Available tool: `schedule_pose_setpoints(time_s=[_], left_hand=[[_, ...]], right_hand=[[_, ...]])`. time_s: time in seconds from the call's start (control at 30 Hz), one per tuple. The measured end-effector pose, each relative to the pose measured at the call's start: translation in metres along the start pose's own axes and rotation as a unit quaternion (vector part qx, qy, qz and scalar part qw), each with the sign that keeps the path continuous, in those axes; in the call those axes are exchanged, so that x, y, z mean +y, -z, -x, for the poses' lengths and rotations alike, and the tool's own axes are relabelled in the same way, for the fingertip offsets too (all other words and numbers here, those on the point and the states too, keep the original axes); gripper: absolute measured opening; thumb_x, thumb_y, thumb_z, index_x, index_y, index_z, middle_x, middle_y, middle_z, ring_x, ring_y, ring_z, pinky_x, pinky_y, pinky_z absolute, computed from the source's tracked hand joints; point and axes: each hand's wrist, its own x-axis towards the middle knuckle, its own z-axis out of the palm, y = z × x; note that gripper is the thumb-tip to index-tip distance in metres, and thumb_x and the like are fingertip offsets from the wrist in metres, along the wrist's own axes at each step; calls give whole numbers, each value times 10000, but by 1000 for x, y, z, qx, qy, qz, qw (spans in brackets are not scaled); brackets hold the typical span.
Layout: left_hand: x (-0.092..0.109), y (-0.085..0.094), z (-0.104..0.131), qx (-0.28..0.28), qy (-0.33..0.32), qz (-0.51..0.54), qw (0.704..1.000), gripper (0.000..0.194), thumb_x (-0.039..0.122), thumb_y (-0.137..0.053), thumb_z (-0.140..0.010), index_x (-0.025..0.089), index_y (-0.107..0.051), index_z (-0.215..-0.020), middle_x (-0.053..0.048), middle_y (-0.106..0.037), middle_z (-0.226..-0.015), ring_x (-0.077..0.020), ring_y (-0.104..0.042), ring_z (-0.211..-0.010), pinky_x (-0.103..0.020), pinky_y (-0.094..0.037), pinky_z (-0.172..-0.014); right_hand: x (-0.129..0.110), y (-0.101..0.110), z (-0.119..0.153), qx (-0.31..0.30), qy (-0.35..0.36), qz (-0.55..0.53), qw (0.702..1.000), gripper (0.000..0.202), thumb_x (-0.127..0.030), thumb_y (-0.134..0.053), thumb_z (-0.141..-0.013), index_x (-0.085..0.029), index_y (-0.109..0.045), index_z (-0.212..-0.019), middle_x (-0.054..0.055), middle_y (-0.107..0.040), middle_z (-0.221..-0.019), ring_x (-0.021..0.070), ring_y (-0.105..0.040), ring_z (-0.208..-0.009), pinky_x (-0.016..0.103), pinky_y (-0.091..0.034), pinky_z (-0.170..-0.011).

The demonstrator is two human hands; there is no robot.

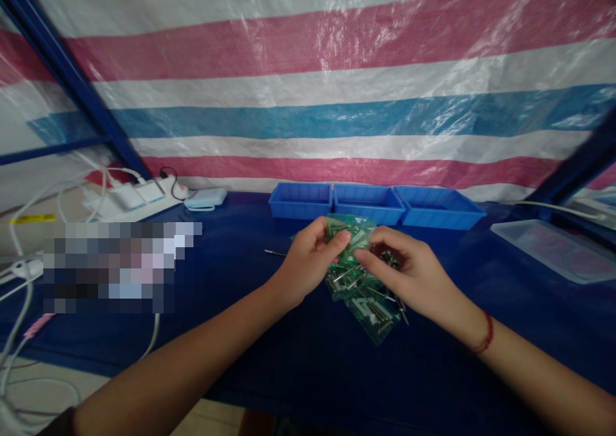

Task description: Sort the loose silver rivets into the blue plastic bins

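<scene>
A small green plastic bag with thin pieces showing inside it is pinched between both hands. My left hand is closed on its left side, thumb across the front. On the right side, my right hand grips it between thumb and fingers. Below the hands, on the dark blue table, lies a pile of thin metal pins or screws; their exact kind I cannot make out. Another green bag with similar thin pieces rests at the near end of the pile. The hands partly cover the pile.
Three blue bins stand side by side along the back. At right lies a clear plastic lid or tray. A white power strip with cables and a light blue case sit back left. A striped sheet hangs behind.
</scene>
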Motion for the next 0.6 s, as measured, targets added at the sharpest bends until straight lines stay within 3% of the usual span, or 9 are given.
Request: schedule_pose_setpoints(time_s=[0.2,0.33,0.43,0.5,0.6], left_hand=[[-2,4,-1,-19,-49,-88,995,139,305,-584,-811,169,-573,-836,-10,-606,-800,-135,-556,-748,-252,-433,-679],[-1,6,0,-11,-121,-201,972,244,371,-504,-871,221,-625,-1021,-51,-598,-1058,-188,-542,-978,-286,-433,-799],[-2,5,-3,32,-68,-164,984,444,491,-309,-924,224,-556,-1180,-76,-579,-1090,-183,-563,-897,-269,-444,-678],[-4,3,-5,21,-7,-107,994,541,554,-239,-914,194,-550,-1170,-80,-600,-986,-155,-562,-732,-245,-406,-552],[-3,1,-7,-41,31,-44,998,458,546,-415,-864,151,-597,-1010,-40,-599,-777,-107,-509,-585,-214,-358,-498]], right_hand=[[3,-5,0,40,-3,-29,999,120,-313,-602,-799,-196,-609,-822,7,-627,-720,145,-566,-618,284,-460,-555],[5,5,-1,96,98,71,988,85,-227,-602,-808,-222,-637,-886,30,-670,-833,175,-614,-744,330,-489,-670],[4,16,1,108,230,187,949,211,-128,-588,-796,-241,-642,-965,42,-674,-899,194,-607,-821,370,-478,-744],[3,21,2,106,285,240,922,293,-86,-582,-784,-247,-630,-1023,49,-673,-930,203,-594,-844,388,-471,-766],[2,22,4,91,318,283,900,356,-78,-582,-786,-254,-607,-1093,54,-669,-966,218,-574,-885,404,-466,-780]])
